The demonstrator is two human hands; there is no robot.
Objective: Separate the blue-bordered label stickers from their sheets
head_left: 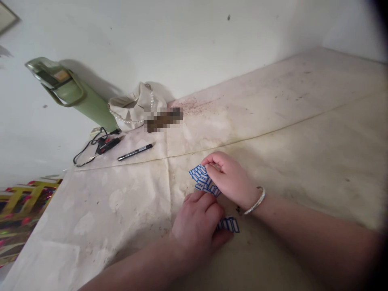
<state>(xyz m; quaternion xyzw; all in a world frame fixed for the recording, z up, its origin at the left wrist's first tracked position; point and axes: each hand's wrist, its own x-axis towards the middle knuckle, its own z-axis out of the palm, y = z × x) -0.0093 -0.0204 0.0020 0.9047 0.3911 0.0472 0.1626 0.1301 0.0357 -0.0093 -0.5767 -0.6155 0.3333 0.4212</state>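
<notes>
With our right hand we pinched the upper corner of a label sheet, a flat piece printed with white, blue-edged boxes, the thumb and forefinger closed on it. Our left hand lay just below, back upward and fingers curled over the sheet's lower end. Between that hand's fingers and thumb we gripped a label strip of the same pattern; with so much covered, we could not tell whether it was joined to the sheet. On our right wrist we wore a pale, shiny bracelet. Both hands rested low over the stained, cream surface, on our side of a long crease. Beyond the crease, to the left, we had a black pen lying at a slant, and farther left a corded black-and-red tool. Behind these stood a white bag with a pearl strand, a blurred-out brown item just beside it, and a green bottle, all near the pale wall
</notes>
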